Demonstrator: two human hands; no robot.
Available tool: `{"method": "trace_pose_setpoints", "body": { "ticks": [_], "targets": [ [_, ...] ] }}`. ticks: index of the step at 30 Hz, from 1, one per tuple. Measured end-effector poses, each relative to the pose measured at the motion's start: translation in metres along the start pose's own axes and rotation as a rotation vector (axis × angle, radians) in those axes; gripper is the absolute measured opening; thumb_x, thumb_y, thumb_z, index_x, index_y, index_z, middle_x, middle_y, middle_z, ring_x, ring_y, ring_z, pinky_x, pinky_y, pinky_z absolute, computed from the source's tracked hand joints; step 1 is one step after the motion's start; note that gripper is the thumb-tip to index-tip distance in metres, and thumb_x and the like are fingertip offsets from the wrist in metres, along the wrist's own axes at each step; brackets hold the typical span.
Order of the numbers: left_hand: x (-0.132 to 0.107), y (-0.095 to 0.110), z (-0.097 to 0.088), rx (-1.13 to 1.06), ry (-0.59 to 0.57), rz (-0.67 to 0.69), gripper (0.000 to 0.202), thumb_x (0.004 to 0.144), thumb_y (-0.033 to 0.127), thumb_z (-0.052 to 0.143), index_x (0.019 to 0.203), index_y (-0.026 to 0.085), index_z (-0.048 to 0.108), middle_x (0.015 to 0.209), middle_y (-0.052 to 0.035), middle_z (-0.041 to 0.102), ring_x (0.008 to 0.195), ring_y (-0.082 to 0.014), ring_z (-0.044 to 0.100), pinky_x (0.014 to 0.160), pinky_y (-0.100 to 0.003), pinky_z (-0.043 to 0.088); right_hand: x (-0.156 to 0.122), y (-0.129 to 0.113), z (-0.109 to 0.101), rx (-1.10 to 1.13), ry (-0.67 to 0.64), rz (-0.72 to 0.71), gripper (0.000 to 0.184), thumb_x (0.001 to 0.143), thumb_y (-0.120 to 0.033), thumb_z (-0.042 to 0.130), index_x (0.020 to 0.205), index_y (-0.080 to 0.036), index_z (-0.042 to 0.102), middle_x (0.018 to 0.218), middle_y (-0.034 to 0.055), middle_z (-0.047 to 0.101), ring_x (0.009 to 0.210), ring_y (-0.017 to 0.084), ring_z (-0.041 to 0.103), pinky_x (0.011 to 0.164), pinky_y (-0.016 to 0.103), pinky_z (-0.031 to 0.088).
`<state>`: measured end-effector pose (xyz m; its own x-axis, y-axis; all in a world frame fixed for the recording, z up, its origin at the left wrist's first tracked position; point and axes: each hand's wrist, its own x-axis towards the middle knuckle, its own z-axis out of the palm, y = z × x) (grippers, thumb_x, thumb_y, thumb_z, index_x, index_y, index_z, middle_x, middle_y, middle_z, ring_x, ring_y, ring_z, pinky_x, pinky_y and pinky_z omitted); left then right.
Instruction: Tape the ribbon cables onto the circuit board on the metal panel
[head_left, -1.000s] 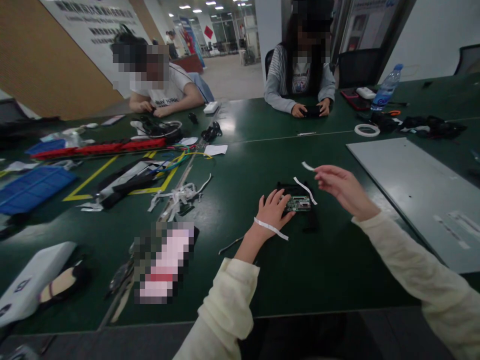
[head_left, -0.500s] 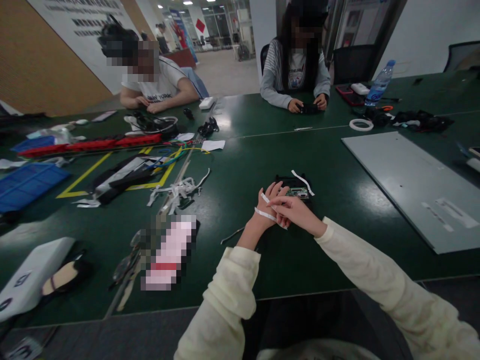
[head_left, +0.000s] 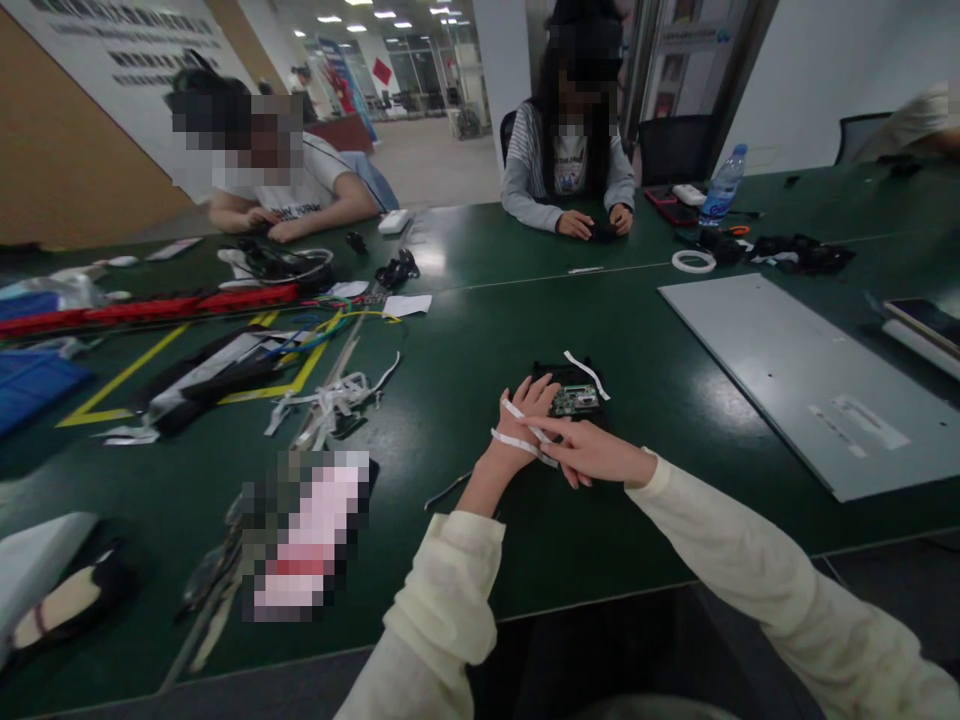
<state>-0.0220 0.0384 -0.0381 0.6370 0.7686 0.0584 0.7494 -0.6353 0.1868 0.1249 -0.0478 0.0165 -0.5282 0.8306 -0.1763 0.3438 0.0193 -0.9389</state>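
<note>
My left hand (head_left: 523, 425) lies flat on the green table (head_left: 480, 330), fingers spread against the near left edge of a small black device with a green circuit board (head_left: 574, 400). Two white tape strips (head_left: 517, 440) stick across the back of that hand and its wrist. My right hand (head_left: 596, 455) reaches over from the right with fingers stretched out, the index fingertip pressing on the upper strip. Another white strip (head_left: 586, 372) lies across the top of the device.
A large grey panel (head_left: 795, 380) lies to the right. A tangle of white strips (head_left: 330, 400), cables and a red bar (head_left: 150, 305) lie to the left. A tape roll (head_left: 694, 262) and water bottle (head_left: 724, 185) stand far right. Two people sit across the table.
My right hand, which held a white strip up in the air, came down to my left hand and laid the strip across its back. The left hand stayed by the device.
</note>
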Motion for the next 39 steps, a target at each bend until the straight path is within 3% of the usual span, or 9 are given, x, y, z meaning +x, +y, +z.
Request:
{"method": "trace_pose_setpoints", "body": {
  "ticks": [10, 14, 17, 20, 22, 25, 27, 30, 39],
  "targets": [
    [-0.010, 0.005, -0.014, -0.037, 0.039, 0.019, 0.052, 0.088, 0.044, 0.046, 0.137, 0.027, 0.039, 0.148, -0.0047, 0.036, 0.138, -0.0288, 0.026, 0.109, -0.054, 0.021, -0.003, -0.003, 0.005, 0.084, -0.012, 0.058, 0.057, 0.096, -0.037, 0.040, 0.149, -0.029, 0.019, 0.055, -0.0049, 0.058, 0.043, 0.009, 0.057, 0.044, 0.019, 0.048],
    [-0.008, 0.005, -0.019, -0.063, 0.050, 0.055, 0.054, 0.086, 0.043, 0.051, 0.135, 0.023, 0.040, 0.147, -0.0080, 0.037, 0.137, -0.0314, 0.028, 0.107, -0.055, 0.026, -0.026, -0.012, -0.019, 0.034, 0.042, 0.127, 0.064, 0.092, -0.049, 0.043, 0.148, -0.032, 0.018, 0.058, -0.0032, 0.061, 0.046, 0.011, 0.060, 0.046, 0.021, 0.050],
    [-0.004, 0.004, -0.022, -0.096, 0.077, 0.096, 0.052, 0.084, 0.040, 0.057, 0.130, 0.019, 0.044, 0.141, -0.0099, 0.043, 0.132, -0.0299, 0.036, 0.107, -0.052, 0.030, -0.054, -0.002, -0.070, -0.056, 0.280, 0.172, 0.068, 0.092, -0.053, 0.039, 0.149, -0.030, 0.012, 0.067, 0.0007, 0.066, 0.054, 0.014, 0.064, 0.050, 0.023, 0.050],
    [-0.002, 0.003, -0.022, -0.138, 0.107, 0.102, 0.050, 0.081, 0.037, 0.061, 0.125, 0.020, 0.048, 0.132, -0.0094, 0.047, 0.125, -0.0276, 0.043, 0.106, -0.048, 0.035, -0.082, 0.039, -0.136, -0.352, 0.764, 0.263, 0.066, 0.090, -0.053, 0.038, 0.148, -0.026, 0.020, 0.098, 0.0109, 0.068, 0.088, 0.023, 0.066, 0.073, 0.036, 0.053],
    [-0.002, 0.002, -0.021, -0.147, 0.125, 0.075, 0.051, 0.078, 0.039, 0.064, 0.123, 0.020, 0.049, 0.129, -0.0096, 0.047, 0.121, -0.0287, 0.044, 0.102, -0.048, 0.039, -0.094, 0.078, -0.171, -0.653, 1.068, 0.438, 0.069, 0.088, -0.053, 0.041, 0.145, -0.018, 0.028, 0.127, 0.0221, 0.053, 0.118, 0.036, 0.050, 0.092, 0.054, 0.041],
    [-0.001, 0.001, -0.019, -0.115, 0.145, 0.062, 0.059, 0.073, 0.048, 0.067, 0.122, 0.019, 0.049, 0.126, -0.0107, 0.046, 0.118, -0.0314, 0.043, 0.097, -0.049, 0.041, -0.101, 0.134, -0.198, -0.729, 1.176, 0.795, 0.077, 0.083, -0.065, 0.037, 0.143, -0.017, 0.034, 0.147, 0.0258, 0.026, 0.133, 0.049, 0.020, 0.094, 0.073, 0.019],
    [0.000, 0.001, -0.018, -0.079, 0.165, 0.072, 0.063, 0.071, 0.053, 0.067, 0.121, 0.019, 0.049, 0.124, -0.0108, 0.047, 0.115, -0.0317, 0.043, 0.095, -0.049, 0.042, -0.100, 0.158, -0.200, -0.713, 1.162, 0.887, 0.074, 0.085, -0.066, 0.028, 0.139, -0.017, 0.040, 0.148, 0.0259, 0.023, 0.134, 0.050, 0.015, 0.094, 0.075, 0.011],
    [0.002, 0.002, -0.018, -0.029, 0.197, 0.085, 0.061, 0.071, 0.054, 0.068, 0.117, 0.018, 0.051, 0.119, -0.0107, 0.049, 0.108, -0.0304, 0.045, 0.092, -0.046, 0.043, -0.096, 0.176, -0.194, -0.805, 1.165, 0.880, 0.071, 0.087, -0.063, 0.021, 0.138, -0.017, 0.042, 0.146, 0.0248, 0.025, 0.134, 0.049, 0.017, 0.096, 0.074, 0.009],
    [0.006, 0.004, -0.023, -0.049, 0.200, 0.094, 0.056, 0.069, 0.056, 0.068, 0.106, 0.017, 0.054, 0.109, -0.0093, 0.052, 0.098, -0.0278, 0.046, 0.083, -0.042, 0.045, -0.097, 0.171, -0.165, -1.109, 1.078, 0.681, 0.066, 0.091, -0.058, 0.019, 0.138, -0.016, 0.040, 0.142, 0.0243, 0.034, 0.130, 0.045, 0.029, 0.094, 0.068, 0.024]
  ]
}}
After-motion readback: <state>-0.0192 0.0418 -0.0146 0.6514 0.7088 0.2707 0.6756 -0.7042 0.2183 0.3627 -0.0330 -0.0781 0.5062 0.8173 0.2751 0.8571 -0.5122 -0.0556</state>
